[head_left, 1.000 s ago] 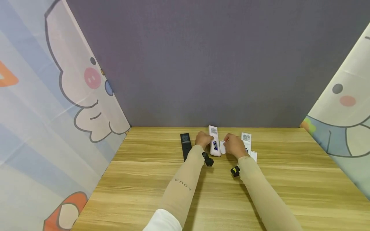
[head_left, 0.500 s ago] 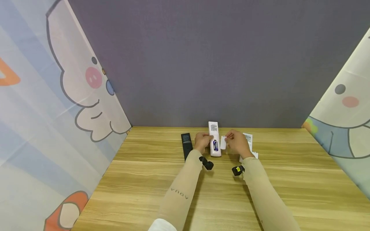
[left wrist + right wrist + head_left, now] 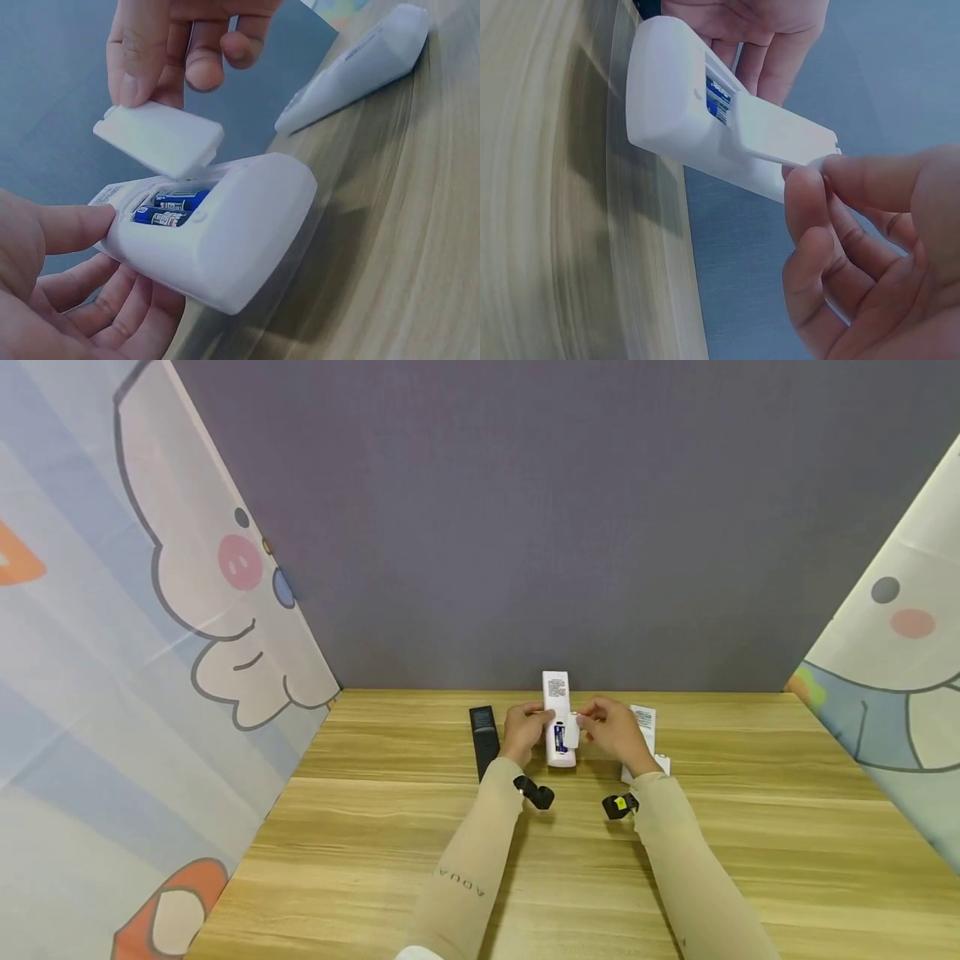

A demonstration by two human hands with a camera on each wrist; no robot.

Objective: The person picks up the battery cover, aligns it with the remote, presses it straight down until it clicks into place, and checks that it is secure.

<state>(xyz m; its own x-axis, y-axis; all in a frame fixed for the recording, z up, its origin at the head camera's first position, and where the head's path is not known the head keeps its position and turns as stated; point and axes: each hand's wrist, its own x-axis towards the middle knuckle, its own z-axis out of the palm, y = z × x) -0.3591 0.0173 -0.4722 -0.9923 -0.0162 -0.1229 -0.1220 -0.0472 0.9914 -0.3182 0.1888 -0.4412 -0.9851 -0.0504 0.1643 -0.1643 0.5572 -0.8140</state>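
Observation:
A white remote control [image 3: 556, 688] lies across my left hand [image 3: 522, 731], its back turned up, with the thumb along one edge and the fingers beneath. Its battery compartment is uncovered, and two blue batteries [image 3: 169, 210] sit side by side in it. Between thumb and fingertips my right hand [image 3: 617, 732] pinches a white battery cover [image 3: 161, 138] by one end. The cover hangs slantwise just over the compartment, partly hiding the batteries in the right wrist view. Whether the cover touches the remote I cannot tell.
A black remote [image 3: 484, 737] lies left of my left hand on the wooden table [image 3: 360, 827]. Partly behind my right hand lies another white remote [image 3: 644, 722], with a small white cover [image 3: 662, 762] beside it. A grey wall [image 3: 555, 527] closes off the back.
My right hand has lifted the battery cover from beside the remote and brought it left, over the compartment. The remote in my left hand has shifted slightly away from me.

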